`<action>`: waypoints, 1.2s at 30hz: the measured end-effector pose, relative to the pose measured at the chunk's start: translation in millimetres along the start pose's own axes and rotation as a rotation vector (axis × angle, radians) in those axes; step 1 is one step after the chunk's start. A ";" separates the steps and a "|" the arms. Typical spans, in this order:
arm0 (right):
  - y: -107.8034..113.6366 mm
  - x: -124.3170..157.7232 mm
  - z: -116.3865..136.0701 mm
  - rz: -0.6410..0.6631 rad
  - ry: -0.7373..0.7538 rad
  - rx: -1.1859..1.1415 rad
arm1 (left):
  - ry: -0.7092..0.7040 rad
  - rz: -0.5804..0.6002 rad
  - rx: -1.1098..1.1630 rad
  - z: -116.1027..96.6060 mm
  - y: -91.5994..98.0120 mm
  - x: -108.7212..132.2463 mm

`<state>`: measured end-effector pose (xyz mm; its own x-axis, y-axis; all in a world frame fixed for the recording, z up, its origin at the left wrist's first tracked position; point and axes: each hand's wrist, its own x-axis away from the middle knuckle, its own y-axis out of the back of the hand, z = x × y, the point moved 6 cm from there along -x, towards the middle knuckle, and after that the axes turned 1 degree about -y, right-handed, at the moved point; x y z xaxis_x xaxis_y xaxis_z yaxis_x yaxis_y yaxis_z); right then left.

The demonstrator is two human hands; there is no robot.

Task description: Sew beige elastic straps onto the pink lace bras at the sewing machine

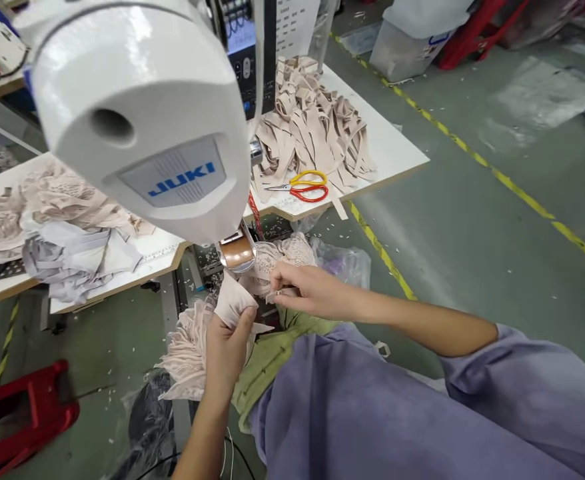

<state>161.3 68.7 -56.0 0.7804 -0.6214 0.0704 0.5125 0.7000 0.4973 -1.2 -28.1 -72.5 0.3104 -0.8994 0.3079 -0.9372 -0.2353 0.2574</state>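
My left hand pinches a beige fabric piece between thumb and fingers, just below the head of a white JUKI sewing machine. To its right, my right hand is closed with the fingertips pressed together on a small pale strip; whether this joins the left hand's piece I cannot tell. Beige lace pieces lie behind the hands, and a bundle of layered beige fabric hangs left of my left hand. The machine's needle area is mostly hidden by its head.
On the white table, a heap of beige strips lies beside scissors with yellow and red handles. Lace and grey fabric pieces rest at left. A red stool and plastic bin stand on the floor.
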 end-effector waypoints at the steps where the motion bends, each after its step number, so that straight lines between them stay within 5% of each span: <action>1: 0.1 0.4 1.2 0.009 0.013 0.025 | -0.004 0.003 -0.015 -1.9 -1.3 0.9; 11: 0.6 0.6 7.2 0.021 0.116 0.199 | -0.175 0.021 -0.271 -31.9 -16.8 5.8; 15: 5.9 -2.2 4.4 0.061 0.055 0.110 | -0.137 0.006 -0.357 -31.3 -18.4 -2.0; 21: 14.7 -11.1 -4.3 0.167 -0.031 -0.036 | -0.004 0.084 -0.147 -31.0 -17.7 -11.4; 28: -1.2 -9.6 -23.8 0.230 -0.213 -0.435 | 0.119 0.156 0.061 -19.9 -23.5 -19.9; 36: -12.8 -2.8 -32.0 0.206 -0.364 -0.732 | 0.101 0.106 0.258 -15.8 -32.7 -24.3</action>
<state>164.0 72.7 -90.2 0.7837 -0.4431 0.4352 0.5736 0.7852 -0.2334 24.4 7.3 -74.0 0.2104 -0.8860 0.4133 -0.9708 -0.2390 -0.0182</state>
